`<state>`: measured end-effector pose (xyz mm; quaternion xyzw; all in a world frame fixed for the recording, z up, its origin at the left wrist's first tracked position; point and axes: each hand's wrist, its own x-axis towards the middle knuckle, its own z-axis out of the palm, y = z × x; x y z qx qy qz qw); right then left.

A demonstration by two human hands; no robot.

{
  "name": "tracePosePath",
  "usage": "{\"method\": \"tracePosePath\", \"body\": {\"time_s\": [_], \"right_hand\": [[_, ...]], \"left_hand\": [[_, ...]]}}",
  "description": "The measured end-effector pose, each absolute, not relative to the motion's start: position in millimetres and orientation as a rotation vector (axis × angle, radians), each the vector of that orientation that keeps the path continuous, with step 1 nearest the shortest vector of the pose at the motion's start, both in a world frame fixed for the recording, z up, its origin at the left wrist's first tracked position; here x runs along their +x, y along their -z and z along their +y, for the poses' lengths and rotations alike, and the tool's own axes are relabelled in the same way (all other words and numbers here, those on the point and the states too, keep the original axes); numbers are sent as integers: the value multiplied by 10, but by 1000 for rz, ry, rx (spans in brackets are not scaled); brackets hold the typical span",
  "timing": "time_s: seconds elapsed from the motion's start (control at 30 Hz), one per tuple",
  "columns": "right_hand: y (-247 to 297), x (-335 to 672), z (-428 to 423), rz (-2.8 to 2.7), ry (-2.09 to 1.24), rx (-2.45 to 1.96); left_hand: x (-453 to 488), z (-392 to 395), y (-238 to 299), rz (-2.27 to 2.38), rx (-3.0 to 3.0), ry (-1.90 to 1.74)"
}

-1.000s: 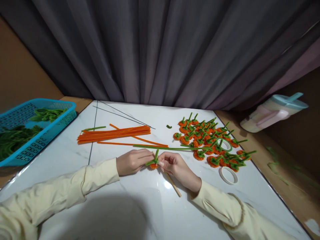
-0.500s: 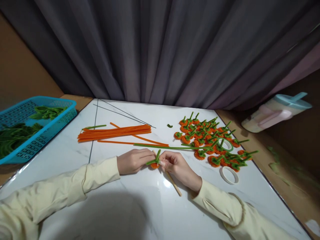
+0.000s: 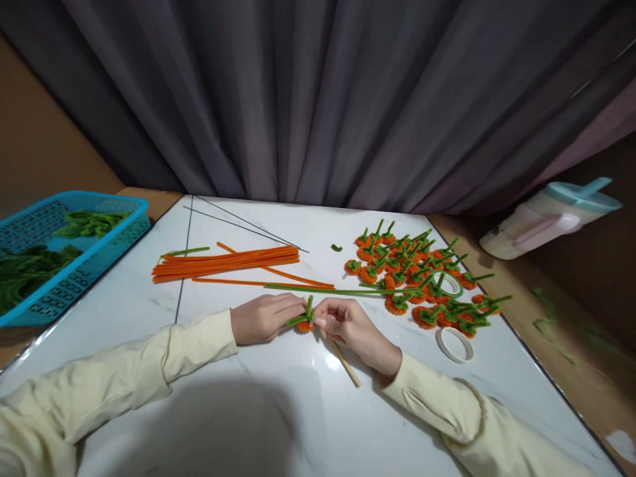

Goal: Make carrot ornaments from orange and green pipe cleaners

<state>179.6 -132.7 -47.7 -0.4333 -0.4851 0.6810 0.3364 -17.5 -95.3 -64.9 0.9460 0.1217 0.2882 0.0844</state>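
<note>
In the head camera's view, a person in pale yellow sleeves (image 3: 199, 348) works at a white marbled table (image 3: 358, 440), both bare hands meeting over a small orange-and-green piece (image 3: 305, 326) near the middle of the tabletop. The right hand (image 3: 356, 331) pinches the piece's right side between thumb and bent forefinger. The left hand (image 3: 263, 319) grasps it from the other side, fingers together and reaching up to it, the thumb hidden. Green stalks rise from the piece's orange body, one nearly upright, one pointing left. A wooden stick (image 3: 346, 364) slants out from beneath the right hand's fingers.

Just beyond the hands, a long green strip (image 3: 342, 291) lies across the table, its right end reaching a crowd of orange pumpkin shapes (image 3: 397, 303) with green stems. One roll of green-edged tape (image 3: 460, 293) sits among them; a white ring (image 3: 440, 348) rests just beside. To the left lies a bundle of orange strips (image 3: 226, 263), with thin dark rods (image 3: 243, 228) behind it and a curled green scrap (image 3: 336, 248) to its right. A blue basket (image 3: 106, 255) holding green leafy pieces (image 3: 93, 224) stands at far left, a lidded tumbler (image 3: 544, 222) at far right, and a dark curtain (image 3: 298, 99) hangs behind.
</note>
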Motion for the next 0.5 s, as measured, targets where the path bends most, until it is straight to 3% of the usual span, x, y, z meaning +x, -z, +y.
{"method": "tracePosePath", "body": {"time_s": [0.5], "right_hand": [[436, 1816, -1305, -1272, -1831, -1224]], "left_hand": [[-174, -964, 656, 380, 2793, -813]]}}
